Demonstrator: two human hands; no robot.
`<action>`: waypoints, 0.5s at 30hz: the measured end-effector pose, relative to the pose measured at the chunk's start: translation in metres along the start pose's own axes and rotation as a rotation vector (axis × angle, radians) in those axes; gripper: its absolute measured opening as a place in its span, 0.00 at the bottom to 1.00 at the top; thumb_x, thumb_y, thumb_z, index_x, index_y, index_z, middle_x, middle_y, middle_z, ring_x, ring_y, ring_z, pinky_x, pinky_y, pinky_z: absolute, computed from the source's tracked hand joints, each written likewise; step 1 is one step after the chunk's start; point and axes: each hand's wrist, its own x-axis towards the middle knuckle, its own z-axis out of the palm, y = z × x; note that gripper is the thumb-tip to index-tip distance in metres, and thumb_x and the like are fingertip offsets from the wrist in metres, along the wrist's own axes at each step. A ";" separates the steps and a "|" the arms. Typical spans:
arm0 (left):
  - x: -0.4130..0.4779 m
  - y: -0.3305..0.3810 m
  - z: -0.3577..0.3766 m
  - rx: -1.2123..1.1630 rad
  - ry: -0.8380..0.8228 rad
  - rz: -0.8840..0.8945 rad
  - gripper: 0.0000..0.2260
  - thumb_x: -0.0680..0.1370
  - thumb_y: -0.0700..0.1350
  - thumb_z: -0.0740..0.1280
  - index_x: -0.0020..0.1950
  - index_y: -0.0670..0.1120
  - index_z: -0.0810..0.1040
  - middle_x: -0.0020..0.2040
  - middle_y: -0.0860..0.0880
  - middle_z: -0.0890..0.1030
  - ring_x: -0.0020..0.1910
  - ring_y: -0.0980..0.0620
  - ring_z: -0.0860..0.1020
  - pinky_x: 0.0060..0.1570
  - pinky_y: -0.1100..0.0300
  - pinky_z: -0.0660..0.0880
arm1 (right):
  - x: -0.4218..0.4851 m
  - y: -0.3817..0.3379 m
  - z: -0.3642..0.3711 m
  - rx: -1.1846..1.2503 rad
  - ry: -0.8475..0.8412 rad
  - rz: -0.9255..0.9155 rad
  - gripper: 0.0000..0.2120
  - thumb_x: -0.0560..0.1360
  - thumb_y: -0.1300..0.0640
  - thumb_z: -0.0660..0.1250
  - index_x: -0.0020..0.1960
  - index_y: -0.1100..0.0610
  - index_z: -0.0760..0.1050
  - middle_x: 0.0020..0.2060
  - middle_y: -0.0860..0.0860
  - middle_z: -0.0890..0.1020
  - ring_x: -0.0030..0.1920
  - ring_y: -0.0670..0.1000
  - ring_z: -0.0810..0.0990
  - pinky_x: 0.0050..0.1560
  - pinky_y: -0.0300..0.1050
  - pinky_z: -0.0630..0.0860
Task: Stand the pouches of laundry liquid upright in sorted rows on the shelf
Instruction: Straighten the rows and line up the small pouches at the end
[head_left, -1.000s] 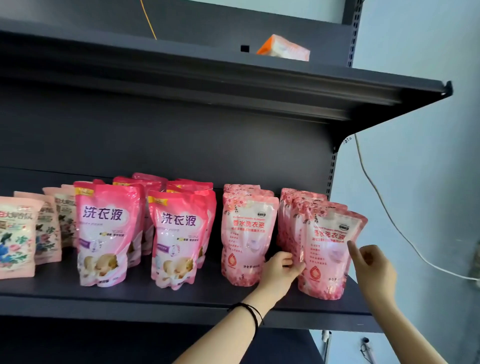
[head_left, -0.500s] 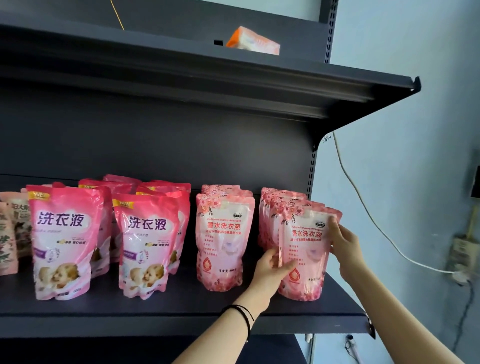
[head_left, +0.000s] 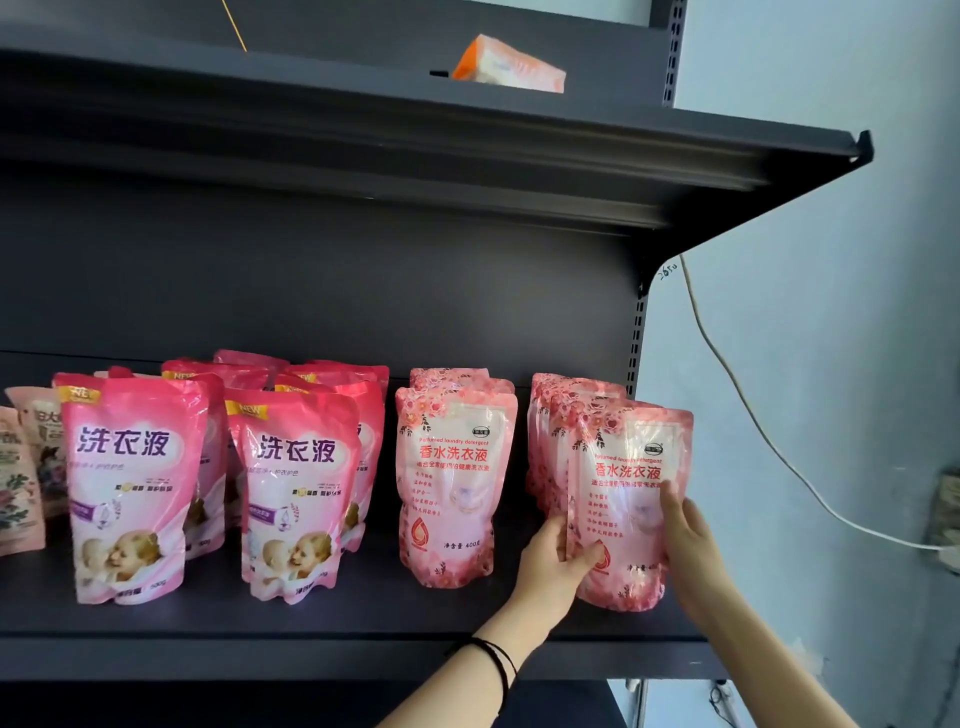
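Observation:
Pouches stand upright in rows on the dark shelf (head_left: 322, 618). At the far right, a rose-patterned pale pink pouch (head_left: 626, 499) fronts its row. My left hand (head_left: 553, 566) grips its lower left edge, and my right hand (head_left: 688, 535) presses its right side. A second row of the same rose pouches (head_left: 451, 483) stands just to the left. Two rows of brighter pink pouches with a baby picture (head_left: 298, 488) (head_left: 130, 483) fill the middle and left. Floral cream pouches (head_left: 21, 467) stand at the left edge.
The upper shelf (head_left: 571, 150) overhangs closely and carries an orange-and-white packet (head_left: 511, 67). A white cable (head_left: 748, 415) hangs down the pale wall to the right of the shelf's upright. Bare shelf board lies in front of the rows.
The view has shifted right and closer. My right hand slid down from the front pouch's top corner to its right side, and the pouch now stands straighter between both hands.

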 end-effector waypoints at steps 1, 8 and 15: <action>-0.001 -0.001 0.000 0.043 0.011 0.009 0.19 0.75 0.48 0.70 0.65 0.50 0.73 0.58 0.56 0.80 0.57 0.60 0.78 0.61 0.62 0.74 | -0.004 0.008 0.001 0.015 -0.001 0.014 0.21 0.79 0.41 0.57 0.58 0.57 0.72 0.52 0.57 0.83 0.50 0.58 0.83 0.50 0.55 0.80; -0.003 -0.001 -0.010 0.103 0.060 -0.001 0.19 0.77 0.47 0.69 0.67 0.49 0.72 0.59 0.53 0.79 0.58 0.58 0.77 0.61 0.61 0.74 | -0.007 0.020 0.015 0.064 -0.067 0.030 0.23 0.79 0.42 0.58 0.61 0.60 0.72 0.52 0.59 0.84 0.48 0.59 0.85 0.51 0.60 0.81; -0.003 0.003 -0.014 0.149 0.004 -0.006 0.21 0.77 0.48 0.68 0.69 0.50 0.70 0.63 0.54 0.78 0.62 0.58 0.75 0.64 0.59 0.72 | -0.005 0.022 0.012 0.049 -0.087 0.032 0.23 0.78 0.41 0.58 0.61 0.59 0.72 0.52 0.58 0.84 0.49 0.58 0.85 0.50 0.59 0.81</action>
